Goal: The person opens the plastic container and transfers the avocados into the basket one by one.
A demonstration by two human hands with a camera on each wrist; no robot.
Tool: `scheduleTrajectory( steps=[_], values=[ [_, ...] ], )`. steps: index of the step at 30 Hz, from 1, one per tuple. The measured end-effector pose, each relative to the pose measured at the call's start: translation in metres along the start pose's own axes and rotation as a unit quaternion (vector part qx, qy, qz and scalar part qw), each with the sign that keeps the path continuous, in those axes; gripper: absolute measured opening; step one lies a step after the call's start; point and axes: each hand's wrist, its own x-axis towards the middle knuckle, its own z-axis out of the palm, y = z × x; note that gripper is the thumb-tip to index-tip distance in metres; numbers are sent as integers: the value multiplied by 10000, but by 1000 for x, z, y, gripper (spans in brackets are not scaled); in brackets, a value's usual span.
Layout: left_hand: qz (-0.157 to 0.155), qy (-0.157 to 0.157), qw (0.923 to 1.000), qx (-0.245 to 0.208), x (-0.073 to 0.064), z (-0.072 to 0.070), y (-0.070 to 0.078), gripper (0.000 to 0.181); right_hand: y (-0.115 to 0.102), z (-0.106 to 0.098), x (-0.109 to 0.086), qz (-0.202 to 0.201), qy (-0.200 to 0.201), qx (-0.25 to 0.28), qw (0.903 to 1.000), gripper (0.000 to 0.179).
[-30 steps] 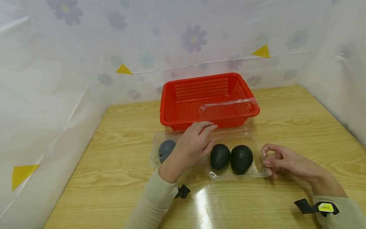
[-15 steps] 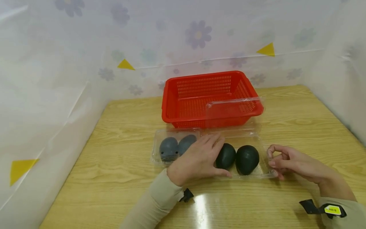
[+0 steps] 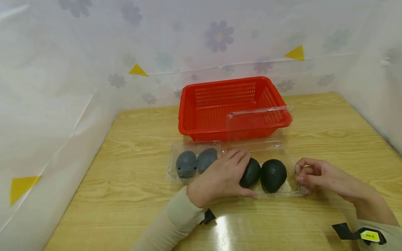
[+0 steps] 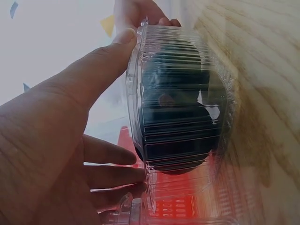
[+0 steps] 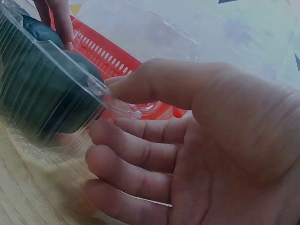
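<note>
A clear plastic clamshell box (image 3: pixel 279 194) lies on the table with its lid (image 3: pixel 259 112) raised at the back, in front of the basket. Inside sit two dark, egg-shaped fruits that look like avocados, a left one (image 3: pixel 252 173) and a right one (image 3: pixel 273 176). My left hand (image 3: pixel 220 176) rests across the box's left side, fingers extended and overlapping the left fruit. Its thumb (image 4: pixel 101 61) touches the rim. At the right corner my right hand (image 3: pixel 326 177) pinches the rim between thumb (image 5: pixel 154 82) and curled index finger.
Left of the open box stands a second clear box (image 3: pixel 171 162), with two grey-blue egg-shaped things under its lid. Behind them is a red perforated basket (image 3: pixel 201 89). White flowered sheeting (image 3: pixel 157 35) surrounds the wooden table (image 3: pixel 132 157).
My left hand has come down and forward from above the boxes onto the open box's left side, uncovering more of the closed box. My right hand keeps its pinch on the rim.
</note>
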Motion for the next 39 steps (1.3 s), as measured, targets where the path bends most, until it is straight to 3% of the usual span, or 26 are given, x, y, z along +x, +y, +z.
scheduleTrajectory(
  steps=[3, 6, 8, 10, 12, 14, 19, 24, 26, 31, 33, 35, 39],
  values=[
    [6, 30, 10000, 0, 0, -2, 0, 108, -3, 2, 1, 158, 476, -416, 9979, 12],
    [3, 28, 10000, 29, 1, -4, -1, 108, -9, 4, 3, 159, 1401, -1043, 9845, 16],
    [-17, -34, 10000, 27, 2, -5, -1, 108, -15, 7, 3, 117, 2185, -1651, 9617, 17],
    [-50, -101, 9999, 9, 3, -5, 0, 109, -25, 12, 4, 29, 2825, -2282, 9317, 16],
    [-75, -124, 9999, 9, 4, -5, 1, 110, -38, 20, 5, -169, 3060, -2780, 9104, 14],
    [-119, -162, 9998, 1, 5, -5, 2, 111, -52, 27, 8, -525, 2930, -3257, 8974, 18],
    [-231, -231, 9994, -63, 5, -5, 2, 110, -67, 36, 18, -1367, 1910, -4286, 8724, 47],
    [-153, -138, 9998, 47, 3, -4, 2, 109, -60, 38, 25, -1810, 903, -4906, 8476, 62],
    [-143, -153, 9998, 58, 2, -4, 2, 109, -56, 39, 28, -2016, 657, -5143, 8310, 68],
    [-197, -273, 9994, 56, 2, -3, 1, 110, -50, 41, 36, -2169, 331, -5575, 8006, 80],
    [-214, -287, 9993, 64, 2, -2, 1, 110, -50, 42, 40, -2108, 234, -5648, 7975, 81],
    [-215, -310, 9992, 92, 2, -3, 2, 111, -50, 43, 43, -1943, 97, -5652, 8017, 80],
    [-285, -446, 9986, 82, 1, -4, 2, 112, -50, 44, 47, -1601, -167, -5480, 8208, 74]
  ],
)
